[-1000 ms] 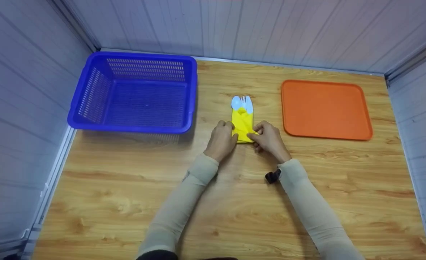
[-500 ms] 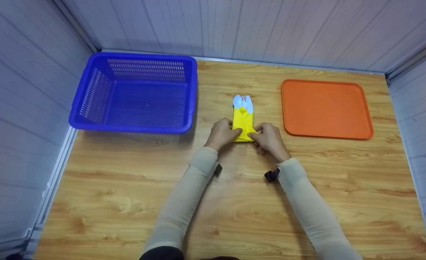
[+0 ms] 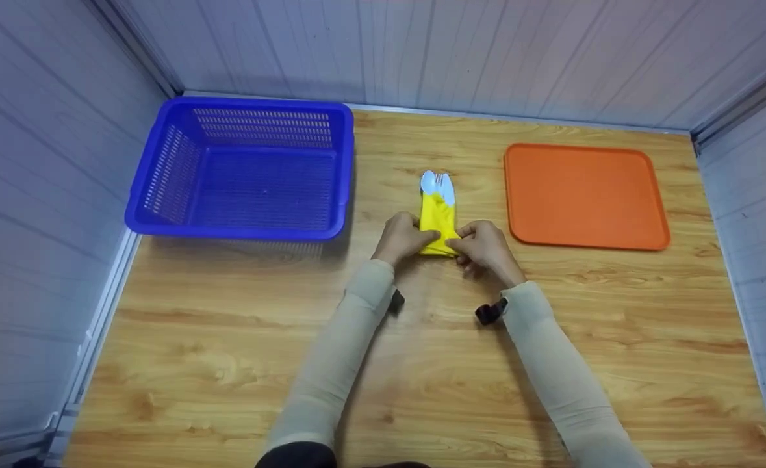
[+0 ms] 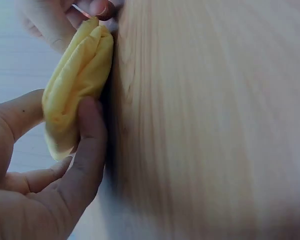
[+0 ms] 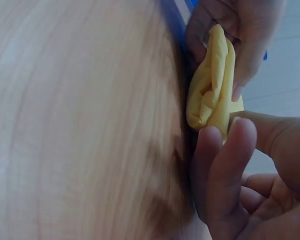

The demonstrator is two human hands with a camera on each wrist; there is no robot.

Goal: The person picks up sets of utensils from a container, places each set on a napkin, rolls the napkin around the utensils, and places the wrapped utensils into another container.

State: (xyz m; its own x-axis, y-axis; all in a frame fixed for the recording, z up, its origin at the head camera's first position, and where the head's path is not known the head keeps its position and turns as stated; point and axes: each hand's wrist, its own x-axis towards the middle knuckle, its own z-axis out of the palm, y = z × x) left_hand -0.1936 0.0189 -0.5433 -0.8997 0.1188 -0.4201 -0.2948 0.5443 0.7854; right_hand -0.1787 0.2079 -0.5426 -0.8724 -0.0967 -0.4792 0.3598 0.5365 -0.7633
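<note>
In the head view a folded yellow napkin [image 3: 436,214] lies on the wooden table. Out of its far end stick a white spoon [image 3: 428,182], fork [image 3: 439,180] and knife [image 3: 448,190], side by side; their handles are hidden. My left hand [image 3: 401,238] grips the napkin's near left side, thumb across its top. On the near right side my right hand [image 3: 485,248] pinches the cloth between thumb and fingers. Both wrist views show the rolled near end of the napkin [image 4: 80,80], its layers folded over each other, raised slightly at the edge.
A blue slotted basket [image 3: 344,175] stands at the back left with nothing in it. An orange tray [image 3: 587,198] lies flat at the back right. Pale panels [image 3: 395,52] wall the table [image 3: 421,364] at the back and both sides.
My left thumb has moved right and further over the napkin's top. The napkin and cutlery have shifted very slightly right. My right hand keeps its pinch in nearly the same place.
</note>
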